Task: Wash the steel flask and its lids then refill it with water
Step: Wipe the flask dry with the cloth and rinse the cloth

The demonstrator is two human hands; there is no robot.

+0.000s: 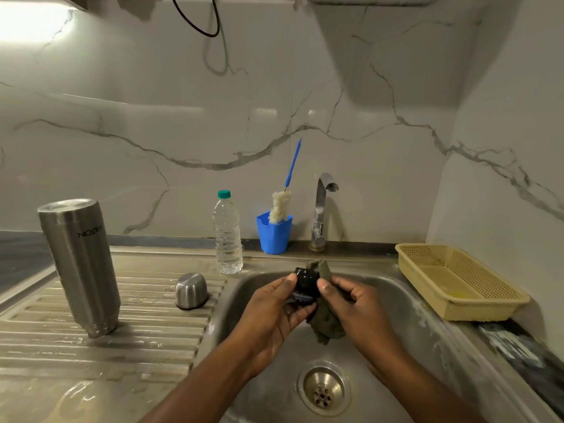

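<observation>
The steel flask [81,264] stands upside down on the ribbed drainboard at the left. Its steel cup lid [191,290] sits mouth down on the drainboard near the sink's left rim. Over the sink basin [406,303] my left hand [270,315] grips a small black inner lid [306,277]. My right hand [358,312] holds a dark green cloth [325,326] against that lid, thumb pressed on it. The tap [323,209] stands behind the sink with no water visible from its spout.
A clear plastic water bottle [227,236] with a teal cap stands behind the sink. Beside it a blue cup [273,236] holds a bottle brush [282,203]. A yellow plastic basket [457,282] sits on the right counter. The drain [323,389] lies below my hands.
</observation>
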